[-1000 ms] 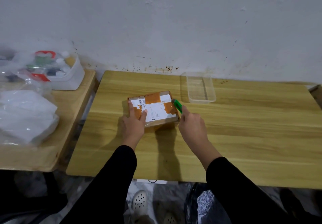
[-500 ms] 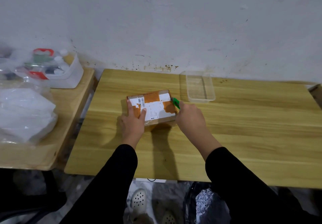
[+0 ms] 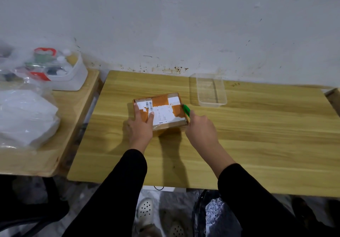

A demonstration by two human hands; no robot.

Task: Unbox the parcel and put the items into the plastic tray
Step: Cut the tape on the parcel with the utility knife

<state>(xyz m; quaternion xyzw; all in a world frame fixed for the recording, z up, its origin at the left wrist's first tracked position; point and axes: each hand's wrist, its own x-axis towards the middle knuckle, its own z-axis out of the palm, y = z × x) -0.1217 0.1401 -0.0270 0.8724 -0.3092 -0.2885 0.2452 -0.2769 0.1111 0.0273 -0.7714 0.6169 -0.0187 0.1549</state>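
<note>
We see the parcel on the worktop. The left hand presses flat on its near-left corner, fingers spread. The right hand grips a green cutter against its right edge. The tray sits just beyond.

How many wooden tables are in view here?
3. The main table holds the parcel and clear plastic tray; a side table sits left with bags; a third table's corner shows at the right edge.
</note>
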